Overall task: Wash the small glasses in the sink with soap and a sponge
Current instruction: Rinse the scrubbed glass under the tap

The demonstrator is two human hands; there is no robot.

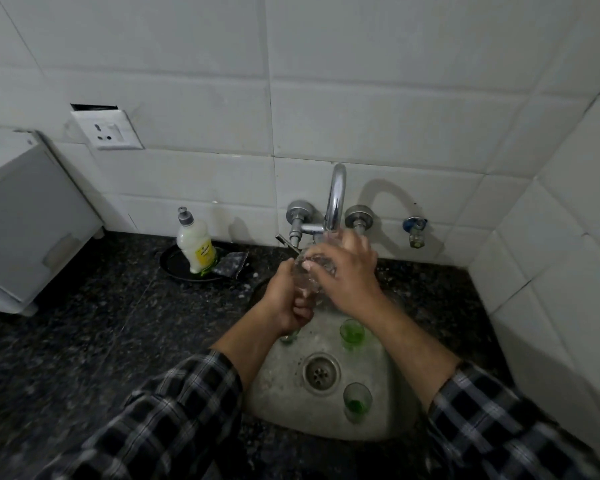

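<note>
Two sleeves (174, 410) (499, 420); two hands (288, 301) (349, 277) hold one glass (307, 273); three glasses (352, 332) (356, 403) (289, 337) below.

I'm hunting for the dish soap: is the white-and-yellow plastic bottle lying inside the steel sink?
No, the white-and-yellow plastic bottle stands on a round black tray on the dark counter, left of the steel sink.

A wall socket (106, 130) is near a white box (32, 220), perhaps an appliance.

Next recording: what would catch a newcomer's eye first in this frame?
At the centre, the left hand and right hand grip a clear glass under the tap. Below, small green-tinted glasses stand in the sink near the drain; a soap bottle stands on a dark plate at the left.
</note>
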